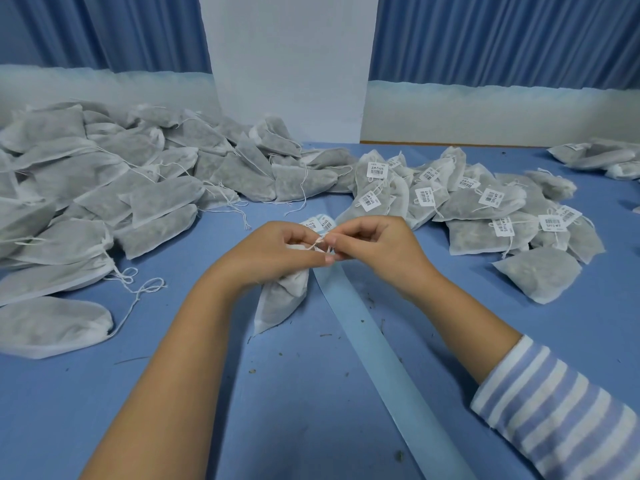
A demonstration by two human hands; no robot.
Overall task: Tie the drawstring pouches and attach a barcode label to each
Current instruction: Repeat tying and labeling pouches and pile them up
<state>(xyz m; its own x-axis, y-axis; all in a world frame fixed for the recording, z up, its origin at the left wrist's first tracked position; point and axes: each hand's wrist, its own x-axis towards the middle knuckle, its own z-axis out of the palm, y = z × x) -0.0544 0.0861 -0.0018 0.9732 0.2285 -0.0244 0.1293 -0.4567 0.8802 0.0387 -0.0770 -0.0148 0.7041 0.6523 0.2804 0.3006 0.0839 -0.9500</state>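
Head view, left hand (277,249) gripping pouch (282,299), right hand (379,244) pinching drawstring (319,241)

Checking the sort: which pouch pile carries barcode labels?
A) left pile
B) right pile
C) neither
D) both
B: white barcode labels show on many pouches in the right pile; none shows on the left pile.

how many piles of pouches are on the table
3: a big unlabelled pile on the left, a labelled pile right of centre, and a small pile at the far right edge, partly cut off; more may lie out of view.
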